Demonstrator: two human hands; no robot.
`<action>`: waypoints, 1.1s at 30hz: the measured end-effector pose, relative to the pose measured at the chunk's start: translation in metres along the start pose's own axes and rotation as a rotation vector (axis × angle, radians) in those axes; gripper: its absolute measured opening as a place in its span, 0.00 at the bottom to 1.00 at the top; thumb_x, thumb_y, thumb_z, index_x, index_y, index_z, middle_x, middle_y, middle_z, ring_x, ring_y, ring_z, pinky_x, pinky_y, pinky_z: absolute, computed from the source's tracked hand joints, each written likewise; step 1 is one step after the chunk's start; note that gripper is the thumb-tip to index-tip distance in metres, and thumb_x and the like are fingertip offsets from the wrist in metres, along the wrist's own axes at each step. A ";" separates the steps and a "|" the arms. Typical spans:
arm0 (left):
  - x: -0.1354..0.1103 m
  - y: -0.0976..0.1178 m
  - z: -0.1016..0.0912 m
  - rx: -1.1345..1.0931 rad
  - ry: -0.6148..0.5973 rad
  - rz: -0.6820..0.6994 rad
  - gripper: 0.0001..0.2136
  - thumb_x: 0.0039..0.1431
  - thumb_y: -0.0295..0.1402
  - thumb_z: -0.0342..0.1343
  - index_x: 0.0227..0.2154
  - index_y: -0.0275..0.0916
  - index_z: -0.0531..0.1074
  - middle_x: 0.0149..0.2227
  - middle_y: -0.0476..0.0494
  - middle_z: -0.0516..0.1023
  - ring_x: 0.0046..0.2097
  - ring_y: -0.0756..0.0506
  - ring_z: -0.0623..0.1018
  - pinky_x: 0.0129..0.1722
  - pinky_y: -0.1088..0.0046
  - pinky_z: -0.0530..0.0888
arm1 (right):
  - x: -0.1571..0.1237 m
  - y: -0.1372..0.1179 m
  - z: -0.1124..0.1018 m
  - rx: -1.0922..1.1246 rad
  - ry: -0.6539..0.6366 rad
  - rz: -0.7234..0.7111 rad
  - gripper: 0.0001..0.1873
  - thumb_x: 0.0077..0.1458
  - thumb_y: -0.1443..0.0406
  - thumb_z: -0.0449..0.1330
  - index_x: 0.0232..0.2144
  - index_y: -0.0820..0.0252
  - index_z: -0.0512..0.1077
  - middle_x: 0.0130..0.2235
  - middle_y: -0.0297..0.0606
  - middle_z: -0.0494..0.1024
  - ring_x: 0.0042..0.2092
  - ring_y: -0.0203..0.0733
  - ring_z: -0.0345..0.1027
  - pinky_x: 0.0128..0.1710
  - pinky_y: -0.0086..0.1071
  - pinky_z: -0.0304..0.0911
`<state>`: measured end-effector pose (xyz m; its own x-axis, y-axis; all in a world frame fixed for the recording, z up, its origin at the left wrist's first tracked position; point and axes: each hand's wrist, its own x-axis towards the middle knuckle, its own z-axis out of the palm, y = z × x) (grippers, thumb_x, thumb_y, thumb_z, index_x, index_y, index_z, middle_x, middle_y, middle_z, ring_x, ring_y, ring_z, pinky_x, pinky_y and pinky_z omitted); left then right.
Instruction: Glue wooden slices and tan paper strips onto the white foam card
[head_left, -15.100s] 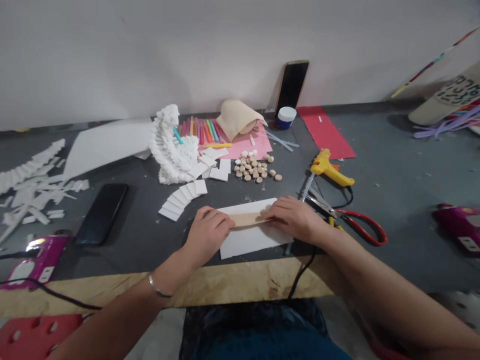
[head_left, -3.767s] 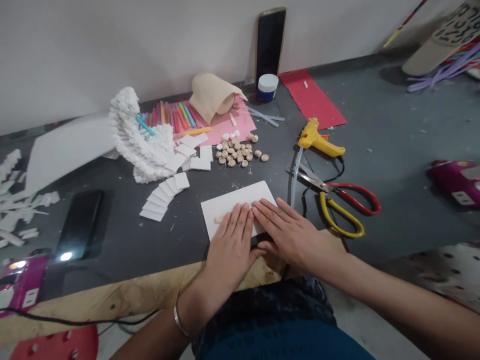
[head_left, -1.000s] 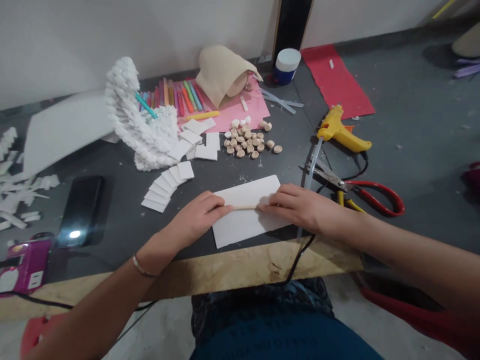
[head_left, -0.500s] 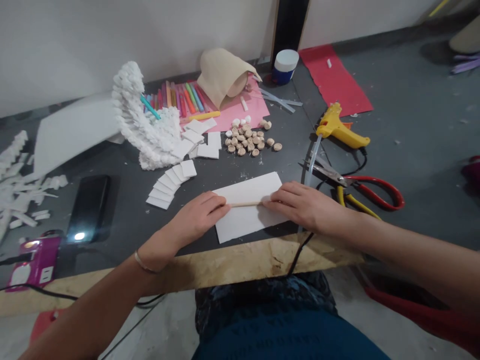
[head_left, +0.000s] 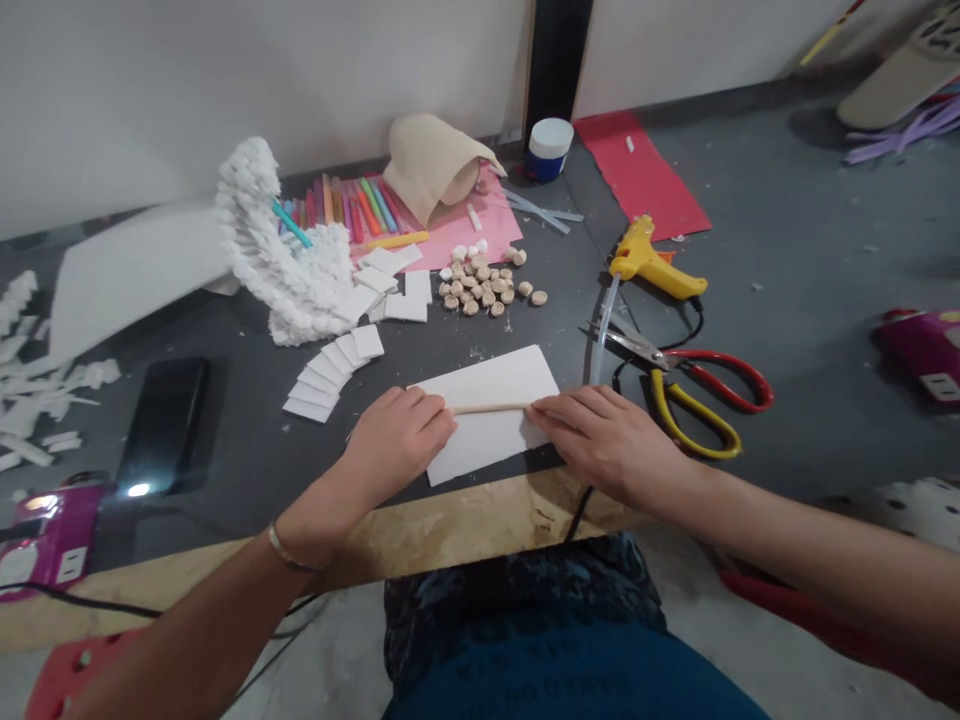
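A thin beige stick point(head_left: 491, 408) lies across a white rectangular sheet point(head_left: 480, 455) near the table's front edge. The fingers of my left hand point(head_left: 401, 435) are closed over the stick's left end. At its right end, my right hand point(head_left: 604, 435) closes its fingers in the same way, resting partly on the sheet. Both end tips are hidden under my fingers. Left of the sheet, white square pieces point(head_left: 322, 375) lie overlapped in a fan. Small beige coiled discs point(head_left: 487, 285) are heaped beyond the sheet.
To the right lie scissors point(head_left: 641, 345) with red and yellow handles and a yellow glue gun point(head_left: 656, 265) with its cord. A white fluffy model point(head_left: 289, 270), coloured sticks point(head_left: 364, 208) and a lidded jar point(head_left: 550, 150) stand behind. A phone point(head_left: 165, 420) lies left.
The camera view has turned slightly right. Both hands stay on the stick's ends, and my right hand's fingers show a little farther forward on the sheet's edge.
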<state>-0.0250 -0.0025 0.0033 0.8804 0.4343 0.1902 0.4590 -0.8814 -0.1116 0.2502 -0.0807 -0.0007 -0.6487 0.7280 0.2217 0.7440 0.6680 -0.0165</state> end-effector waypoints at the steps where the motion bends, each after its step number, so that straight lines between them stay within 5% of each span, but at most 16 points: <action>1: 0.000 0.001 0.001 0.014 -0.017 0.012 0.09 0.65 0.27 0.48 0.31 0.38 0.72 0.32 0.43 0.75 0.35 0.45 0.70 0.33 0.65 0.62 | -0.001 0.000 0.001 0.001 0.002 0.013 0.13 0.60 0.72 0.54 0.46 0.68 0.74 0.49 0.48 0.76 0.46 0.50 0.64 0.44 0.41 0.61; 7: -0.003 0.004 -0.002 0.014 -0.116 0.039 0.18 0.65 0.22 0.45 0.55 0.41 0.66 0.40 0.42 0.76 0.38 0.44 0.71 0.35 0.64 0.63 | -0.003 0.005 0.004 0.049 0.024 0.038 0.14 0.62 0.71 0.53 0.47 0.64 0.74 0.47 0.45 0.77 0.46 0.47 0.65 0.42 0.39 0.58; 10: -0.003 0.004 -0.008 -0.029 -0.172 0.013 0.21 0.64 0.22 0.46 0.59 0.44 0.63 0.41 0.42 0.76 0.41 0.44 0.72 0.36 0.65 0.63 | 0.001 0.008 0.003 0.097 0.040 0.054 0.13 0.62 0.69 0.53 0.44 0.62 0.75 0.44 0.44 0.78 0.43 0.46 0.66 0.40 0.38 0.58; 18: 0.004 0.002 -0.002 -0.068 -0.130 -0.043 0.15 0.66 0.25 0.47 0.51 0.45 0.71 0.35 0.43 0.76 0.37 0.44 0.71 0.33 0.66 0.61 | 0.042 0.013 0.002 0.052 0.022 0.178 0.19 0.64 0.63 0.53 0.24 0.62 0.74 0.25 0.40 0.74 0.31 0.42 0.64 0.33 0.36 0.52; 23: 0.010 -0.001 0.002 -0.352 -0.077 -0.291 0.09 0.66 0.30 0.50 0.38 0.41 0.76 0.35 0.44 0.75 0.37 0.45 0.70 0.34 0.68 0.65 | 0.045 0.016 0.007 0.083 -0.039 0.225 0.16 0.63 0.60 0.55 0.27 0.64 0.72 0.28 0.41 0.75 0.33 0.42 0.65 0.33 0.35 0.51; 27: 0.020 -0.005 -0.006 -0.558 -0.182 -0.439 0.05 0.63 0.30 0.53 0.34 0.38 0.72 0.36 0.45 0.74 0.41 0.44 0.71 0.39 0.67 0.68 | 0.043 0.015 0.012 0.195 -0.054 0.295 0.10 0.62 0.63 0.56 0.35 0.64 0.72 0.31 0.41 0.75 0.35 0.42 0.66 0.34 0.33 0.51; 33: 0.026 -0.003 -0.014 -0.514 -0.267 -0.394 0.05 0.62 0.27 0.51 0.30 0.37 0.67 0.34 0.45 0.72 0.39 0.44 0.70 0.39 0.67 0.67 | 0.045 0.010 0.022 0.207 -0.021 0.251 0.07 0.62 0.67 0.54 0.33 0.62 0.72 0.34 0.40 0.74 0.37 0.42 0.64 0.37 0.33 0.51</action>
<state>-0.0051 0.0088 0.0225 0.6891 0.7125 -0.1322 0.6938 -0.5961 0.4041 0.2245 -0.0381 -0.0119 -0.4535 0.8757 0.1657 0.8344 0.4825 -0.2665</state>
